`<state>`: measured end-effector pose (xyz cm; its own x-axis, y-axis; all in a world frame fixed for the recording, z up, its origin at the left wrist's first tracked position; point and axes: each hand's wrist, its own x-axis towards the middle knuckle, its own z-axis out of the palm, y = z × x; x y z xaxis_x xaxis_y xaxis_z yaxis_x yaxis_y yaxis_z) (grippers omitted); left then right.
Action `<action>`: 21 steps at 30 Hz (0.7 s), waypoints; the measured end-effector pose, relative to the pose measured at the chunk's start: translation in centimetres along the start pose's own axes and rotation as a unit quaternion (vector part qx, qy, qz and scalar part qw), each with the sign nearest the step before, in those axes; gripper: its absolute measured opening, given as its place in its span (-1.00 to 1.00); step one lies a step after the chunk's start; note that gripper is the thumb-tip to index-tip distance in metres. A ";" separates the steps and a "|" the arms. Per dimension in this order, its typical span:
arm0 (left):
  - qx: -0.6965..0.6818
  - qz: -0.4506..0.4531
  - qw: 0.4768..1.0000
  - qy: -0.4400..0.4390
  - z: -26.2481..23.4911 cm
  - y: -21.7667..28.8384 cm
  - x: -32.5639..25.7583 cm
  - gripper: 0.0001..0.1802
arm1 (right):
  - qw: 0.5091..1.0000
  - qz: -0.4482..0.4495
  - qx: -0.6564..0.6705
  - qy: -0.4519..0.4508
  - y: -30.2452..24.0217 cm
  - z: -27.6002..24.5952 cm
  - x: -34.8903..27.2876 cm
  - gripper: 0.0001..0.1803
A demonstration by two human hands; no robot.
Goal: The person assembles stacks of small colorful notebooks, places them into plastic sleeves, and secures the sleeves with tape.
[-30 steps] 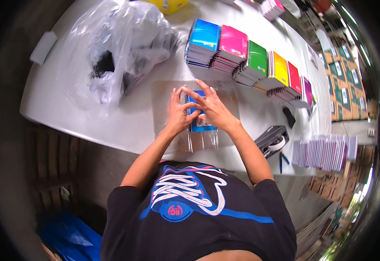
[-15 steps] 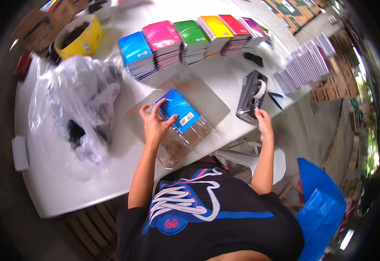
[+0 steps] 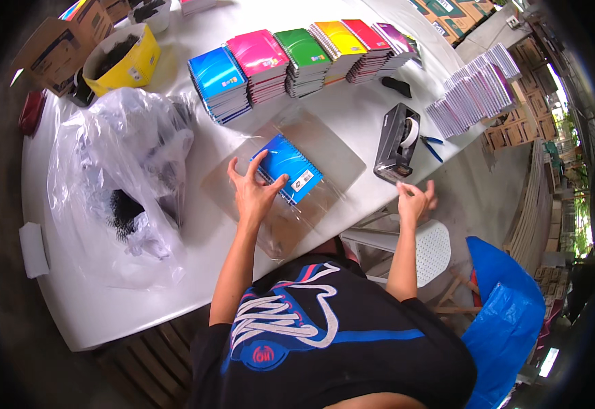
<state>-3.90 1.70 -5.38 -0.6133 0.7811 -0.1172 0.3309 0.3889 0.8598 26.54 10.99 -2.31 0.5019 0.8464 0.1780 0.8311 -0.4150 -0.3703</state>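
White counter (image 3: 352, 119) held rows of bright notebooks. Left hand (image 3: 253, 191) pressed spread fingers on a blue notebook (image 3: 287, 167) lying in clear wrap in the middle. Right hand (image 3: 413, 201) hung open, holding nothing, just below the black tape holder (image 3: 396, 143).

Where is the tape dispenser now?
In the head view, the tape dispenser stands near the table's right edge, just above the right hand, right of the blue notebook.
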 end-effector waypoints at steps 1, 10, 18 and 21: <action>-0.003 -0.015 1.000 -0.005 -0.2 0.2 -0.2 -0.25 | 0.998 -0.038 -0.015 0.039 0.6 0.0 -0.5 -0.81; 0.003 -0.002 1.000 0.013 -0.4 0.4 -0.4 -0.22 | 0.746 -0.296 0.264 -0.534 -13.8 -2.7 -2.3 -0.41; 0.004 -0.001 1.000 0.015 0.5 0.4 -0.5 -0.19 | 0.682 -0.581 -0.009 -0.445 -21.9 5.1 -6.8 0.17; 0.027 -0.015 0.999 0.016 0.4 0.3 -0.6 -0.21 | 0.701 -0.620 -0.101 -0.339 -21.8 5.0 -6.5 0.25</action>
<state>-3.11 1.59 -5.25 -0.6451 0.7536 -0.1260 0.3496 0.4378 0.8283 4.00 16.19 0.08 -0.8072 0.5341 -0.2515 0.5796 0.7979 -0.1656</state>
